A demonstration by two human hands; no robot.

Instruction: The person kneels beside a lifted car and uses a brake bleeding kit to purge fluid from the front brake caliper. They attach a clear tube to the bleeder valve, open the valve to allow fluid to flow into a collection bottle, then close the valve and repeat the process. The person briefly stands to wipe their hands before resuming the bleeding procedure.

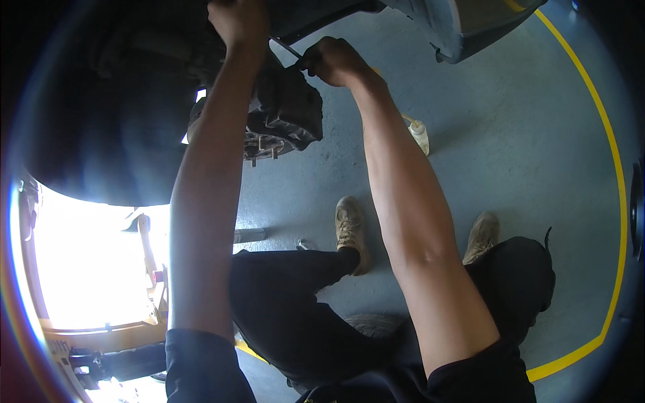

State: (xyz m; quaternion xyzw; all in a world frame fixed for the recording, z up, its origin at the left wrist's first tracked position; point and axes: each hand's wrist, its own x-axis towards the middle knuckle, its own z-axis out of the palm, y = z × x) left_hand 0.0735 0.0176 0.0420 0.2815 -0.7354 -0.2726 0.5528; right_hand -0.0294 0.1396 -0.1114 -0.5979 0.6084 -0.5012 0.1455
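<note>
1. While the right hand has its grip clenched around a thin rod, can't tell if the left hand grips anything, tbh.
2. Rod's between both hands, near that dark chunky part.

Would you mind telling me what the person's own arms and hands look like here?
The left sleeve and right sleeve are short and dark, leaving both forearms bare. The left hand, partly cut off at the top edge, and the right hand appear ungloved; no watch or bracelet shows at either wrist.
</note>
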